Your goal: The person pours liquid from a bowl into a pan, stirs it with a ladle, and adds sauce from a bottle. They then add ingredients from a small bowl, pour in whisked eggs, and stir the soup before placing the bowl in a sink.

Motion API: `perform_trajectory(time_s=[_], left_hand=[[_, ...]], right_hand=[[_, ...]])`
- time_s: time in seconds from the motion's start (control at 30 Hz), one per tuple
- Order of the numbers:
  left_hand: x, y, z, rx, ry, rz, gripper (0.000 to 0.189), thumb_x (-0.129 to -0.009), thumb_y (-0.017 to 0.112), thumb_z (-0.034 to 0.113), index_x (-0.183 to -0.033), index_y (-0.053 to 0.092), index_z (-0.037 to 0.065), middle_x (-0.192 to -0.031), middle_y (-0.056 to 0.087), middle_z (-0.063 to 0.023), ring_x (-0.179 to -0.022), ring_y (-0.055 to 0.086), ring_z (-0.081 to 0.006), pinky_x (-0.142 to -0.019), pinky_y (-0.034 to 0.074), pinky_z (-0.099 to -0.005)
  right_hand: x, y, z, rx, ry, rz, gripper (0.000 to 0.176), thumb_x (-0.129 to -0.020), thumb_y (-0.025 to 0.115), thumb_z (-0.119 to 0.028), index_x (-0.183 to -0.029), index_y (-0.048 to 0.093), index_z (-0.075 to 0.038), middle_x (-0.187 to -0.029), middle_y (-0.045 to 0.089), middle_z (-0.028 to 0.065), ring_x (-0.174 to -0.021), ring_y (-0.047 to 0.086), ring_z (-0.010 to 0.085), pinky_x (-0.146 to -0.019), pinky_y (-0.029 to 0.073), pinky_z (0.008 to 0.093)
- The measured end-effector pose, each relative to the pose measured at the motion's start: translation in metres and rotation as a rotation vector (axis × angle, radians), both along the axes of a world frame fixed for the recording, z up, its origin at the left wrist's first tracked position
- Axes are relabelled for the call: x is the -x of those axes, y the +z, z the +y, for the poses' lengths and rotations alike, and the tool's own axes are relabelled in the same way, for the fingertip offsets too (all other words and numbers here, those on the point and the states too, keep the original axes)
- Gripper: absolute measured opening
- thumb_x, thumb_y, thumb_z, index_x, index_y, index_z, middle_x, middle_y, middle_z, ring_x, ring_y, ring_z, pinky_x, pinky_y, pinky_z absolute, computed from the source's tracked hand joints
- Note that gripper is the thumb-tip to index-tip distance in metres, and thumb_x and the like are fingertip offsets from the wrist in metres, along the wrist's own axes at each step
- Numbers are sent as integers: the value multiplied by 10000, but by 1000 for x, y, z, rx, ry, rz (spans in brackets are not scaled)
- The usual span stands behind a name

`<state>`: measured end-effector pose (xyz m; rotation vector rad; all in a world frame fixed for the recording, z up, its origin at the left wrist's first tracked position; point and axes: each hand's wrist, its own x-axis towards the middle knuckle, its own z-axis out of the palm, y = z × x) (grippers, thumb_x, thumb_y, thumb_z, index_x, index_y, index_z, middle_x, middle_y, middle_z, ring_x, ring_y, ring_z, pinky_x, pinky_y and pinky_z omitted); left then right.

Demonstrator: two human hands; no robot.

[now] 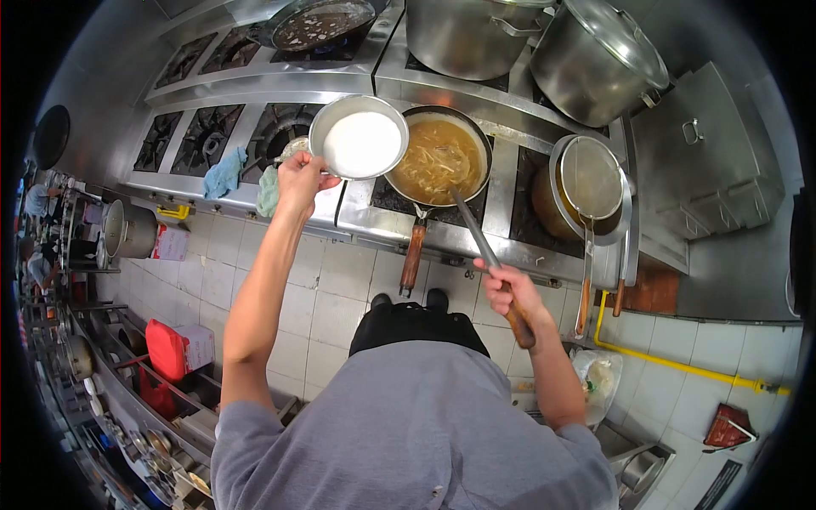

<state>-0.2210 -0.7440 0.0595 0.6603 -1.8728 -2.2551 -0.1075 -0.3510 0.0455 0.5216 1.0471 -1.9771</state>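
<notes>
Pinching a round steel bowl [361,140] of milky liquid, left hand [299,177], right hand [510,293] fingers clasped a wooden-handled ladle [476,234], dipped in brothy wok [488,160].

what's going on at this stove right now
A person stands at a steel stove, cooking with both hands. The left hand holds a metal bowl of something white up at the left rim of a wok. The right hand is closed around the wooden handle of a ladle, whose far end reaches into the wok's brown soup with pale strips in it. A mesh strainer rests across a pot on the next burner to the right.
</notes>
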Motion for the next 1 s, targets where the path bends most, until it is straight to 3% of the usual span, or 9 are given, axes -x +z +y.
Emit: perform_trajectory(time_s=[0.1, 0.23, 0.4, 0.5, 0.53, 0.63, 0.8, 0.93, 1.0], left_hand=[[17, 5, 2, 29, -22, 30, 154, -793, 569, -38, -719, 453, 30, -695, 547, -85, -542, 618, -173, -535, 603, -282], [35, 11, 5, 46, -22, 27, 160, -791, 568, -40, -715, 448, 34, -710, 563, -105, -547, 619, -171, -535, 604, -286], [50, 16, 12, 91, -15, 5, 148, -813, 559, -35, -721, 459, 25, -724, 578, -111, -538, 611, -160, -524, 598, -281], [57, 10, 13, 121, -11, 16, 152, -818, 559, -33, -719, 458, 24, -719, 574, -108, -535, 608, -157, -516, 596, -276], [58, 11, 14, 121, -11, 13, 153, -819, 562, -30, -718, 460, 23, -716, 571, -104, -534, 609, -158, -512, 595, -277], [62, 11, 14, 127, -2, 17, 158, -820, 572, -22, -711, 465, 20, -708, 567, -95, -534, 614, -163, -503, 593, -282], [69, 6, 14, 218, 15, -3, 172, -814, 587, -13, -688, 472, 14, -690, 572, -89, -541, 631, -173, -503, 589, -291], [72, 3, 13, 236, 16, -3, 176, -800, 597, -2, -670, 478, 6, -673, 574, -83, -532, 629, -168, -489, 580, -290], [73, 3, 13, 270, 17, -1, 178, -793, 602, 4, -661, 482, 4, -660, 569, -75, -524, 626, -165, -480, 575, -291]], right_hand=[[20, -35, 3, 187, -77, 16, 371, -950, 506, -215, -1282, 479, -54, -689, 392, -43, -462, 338, 20, -382, 290, 191], [1, -40, -41, -454, 36, 288, 372, -967, 477, -224, -1291, 465, -42, -686, 412, -35, -460, 363, 19, -375, 325, 203], [14, -23, 4, 360, -53, -132, 330, -970, 479, -229, -1263, 481, -76, -691, 398, -47, -476, 326, 30, -376, 301, 210], [20, -51, -7, 150, -26, 36, 345, -968, 485, -220, -1285, 467, -87, -697, 410, -41, -470, 343, 36, -376, 313, 219], [14, -44, -24, -120, 30, 149, 364, -973, 481, -245, -1302, 464, -90, -695, 402, -41, -469, 358, 35, -383, 323, 213], [-8, -29, -41, -295, 55, 169, 353, -974, 480, -243, -1299, 464, -107, -696, 407, -35, -461, 364, 45, -384, 354, 242], [20, -37, 5, 363, -66, -110, 351, -967, 482, -236, -1285, 466, -90, -703, 426, -31, -460, 380, 47, -375, 340, 230], [13, -45, -26, -241, -16, 201, 296, -952, 513, -207, -1227, 472, -106, -709, 436, -33, -468, 396, 56, -385, 336, 243], [-1, -30, -28, -181, -30, 118, 301, -950, 515, -210, -1229, 472, -105, -708, 435, -35, -469, 388, 56, -390, 340, 239]])
